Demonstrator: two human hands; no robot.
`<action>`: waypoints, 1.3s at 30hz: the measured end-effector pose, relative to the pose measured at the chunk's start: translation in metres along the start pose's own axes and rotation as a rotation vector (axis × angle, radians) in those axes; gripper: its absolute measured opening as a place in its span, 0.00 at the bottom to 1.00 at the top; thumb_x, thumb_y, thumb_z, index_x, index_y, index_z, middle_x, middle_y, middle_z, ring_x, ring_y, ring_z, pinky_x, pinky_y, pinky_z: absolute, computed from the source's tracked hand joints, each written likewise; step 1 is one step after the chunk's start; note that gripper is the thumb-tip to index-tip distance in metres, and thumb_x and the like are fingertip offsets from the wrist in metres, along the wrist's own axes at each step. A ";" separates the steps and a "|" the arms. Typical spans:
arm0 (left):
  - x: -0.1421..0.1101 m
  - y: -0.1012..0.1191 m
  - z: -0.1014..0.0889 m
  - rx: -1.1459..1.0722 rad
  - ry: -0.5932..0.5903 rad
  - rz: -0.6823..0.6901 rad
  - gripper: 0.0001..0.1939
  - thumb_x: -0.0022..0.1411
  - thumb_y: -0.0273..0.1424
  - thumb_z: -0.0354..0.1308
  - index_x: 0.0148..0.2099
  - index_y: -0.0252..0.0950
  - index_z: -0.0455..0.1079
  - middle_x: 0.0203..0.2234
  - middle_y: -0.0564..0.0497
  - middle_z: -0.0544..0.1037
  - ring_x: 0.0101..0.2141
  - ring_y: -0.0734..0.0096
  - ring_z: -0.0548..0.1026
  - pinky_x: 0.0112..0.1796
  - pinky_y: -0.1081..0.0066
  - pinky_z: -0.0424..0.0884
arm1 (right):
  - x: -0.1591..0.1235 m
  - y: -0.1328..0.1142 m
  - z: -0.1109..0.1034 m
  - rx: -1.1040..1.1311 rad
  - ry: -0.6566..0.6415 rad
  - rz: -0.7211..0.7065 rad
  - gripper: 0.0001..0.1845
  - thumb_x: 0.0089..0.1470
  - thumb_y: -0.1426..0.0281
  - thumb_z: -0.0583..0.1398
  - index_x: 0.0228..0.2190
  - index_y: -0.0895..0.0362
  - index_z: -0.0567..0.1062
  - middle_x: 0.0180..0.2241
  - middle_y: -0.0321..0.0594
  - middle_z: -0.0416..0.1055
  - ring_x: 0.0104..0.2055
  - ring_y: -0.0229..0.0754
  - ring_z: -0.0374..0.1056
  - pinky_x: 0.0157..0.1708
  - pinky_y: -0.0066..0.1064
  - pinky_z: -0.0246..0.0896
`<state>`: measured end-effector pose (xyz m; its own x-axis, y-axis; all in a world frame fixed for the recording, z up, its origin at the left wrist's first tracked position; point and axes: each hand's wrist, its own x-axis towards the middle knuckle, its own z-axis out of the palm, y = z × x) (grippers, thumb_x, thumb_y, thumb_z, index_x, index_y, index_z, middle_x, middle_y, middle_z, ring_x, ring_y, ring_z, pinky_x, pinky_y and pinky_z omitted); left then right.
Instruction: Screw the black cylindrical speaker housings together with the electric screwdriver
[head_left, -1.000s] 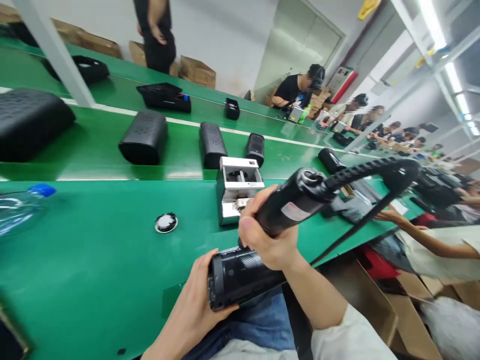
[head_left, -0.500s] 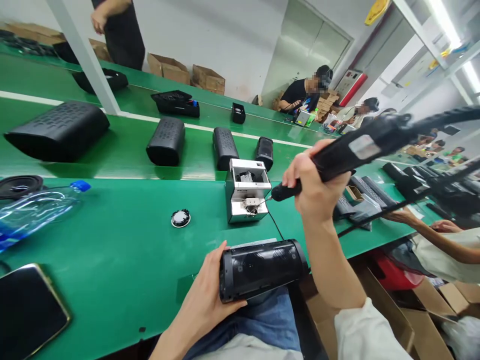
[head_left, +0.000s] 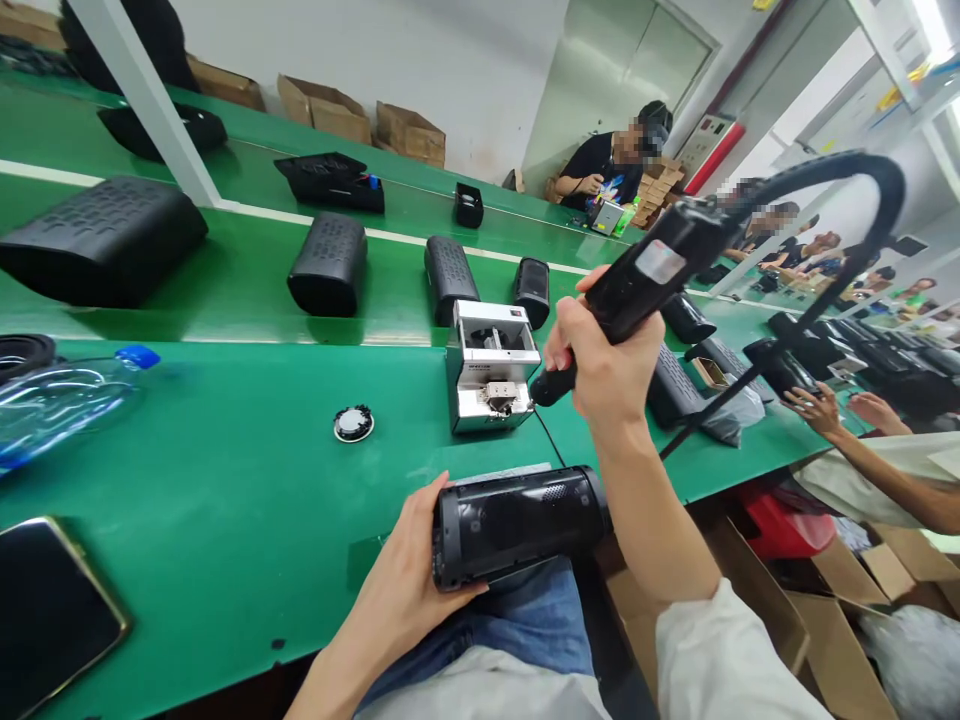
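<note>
A black cylindrical speaker (head_left: 517, 525) lies sideways at the table's near edge, and my left hand (head_left: 409, 555) grips its left end. My right hand (head_left: 615, 365) is wrapped round a black corded electric screwdriver (head_left: 649, 270), held slanting down to the left. Its tip is close to the front of a silver screw feeder (head_left: 495, 370); whether it touches cannot be made out. A small round part with a black toothed rim and white centre (head_left: 353, 424) rests on the green table left of the feeder.
Several black speaker housings (head_left: 328, 262) stand on the green line behind the feeder. On the left lie a plastic bottle (head_left: 71, 405) and a phone (head_left: 56, 600). At right, a co-worker's hand (head_left: 817, 408) holds a dark housing; cardboard boxes (head_left: 832, 640) sit below.
My right hand and the screwdriver have shifted left and slightly down, the tool now tilted more steeply. The camera view has turned a little. My left hand keeps its hold on the speaker.
</note>
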<state>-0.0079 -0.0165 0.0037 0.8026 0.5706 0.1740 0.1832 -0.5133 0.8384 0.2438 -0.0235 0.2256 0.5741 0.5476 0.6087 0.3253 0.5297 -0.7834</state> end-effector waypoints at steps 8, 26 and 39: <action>-0.003 -0.005 0.002 -0.004 0.007 -0.020 0.59 0.59 0.33 0.78 0.82 0.51 0.47 0.72 0.39 0.70 0.70 0.36 0.75 0.68 0.36 0.76 | -0.021 -0.053 -0.035 -0.002 -0.047 0.068 0.14 0.64 0.73 0.68 0.45 0.56 0.68 0.24 0.26 0.60 0.18 0.32 0.58 0.20 0.26 0.62; -0.004 -0.009 0.000 0.022 0.004 -0.022 0.59 0.58 0.33 0.79 0.82 0.50 0.49 0.72 0.38 0.71 0.69 0.38 0.77 0.67 0.39 0.79 | -0.043 -0.046 -0.071 -0.078 -0.102 0.054 0.12 0.69 0.76 0.67 0.47 0.56 0.69 0.26 0.28 0.64 0.20 0.33 0.62 0.22 0.26 0.66; -0.002 0.000 0.000 -0.110 -0.083 -0.104 0.76 0.43 0.39 0.91 0.83 0.46 0.47 0.76 0.30 0.63 0.76 0.27 0.66 0.73 0.30 0.66 | -0.075 -0.017 -0.081 -0.047 0.072 0.067 0.16 0.61 0.79 0.72 0.42 0.57 0.71 0.24 0.32 0.57 0.21 0.36 0.57 0.23 0.31 0.57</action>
<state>-0.0095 -0.0180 0.0034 0.8278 0.5593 0.0441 0.2079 -0.3789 0.9018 0.2563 -0.1264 0.1824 0.6480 0.5315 0.5455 0.3184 0.4616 -0.8280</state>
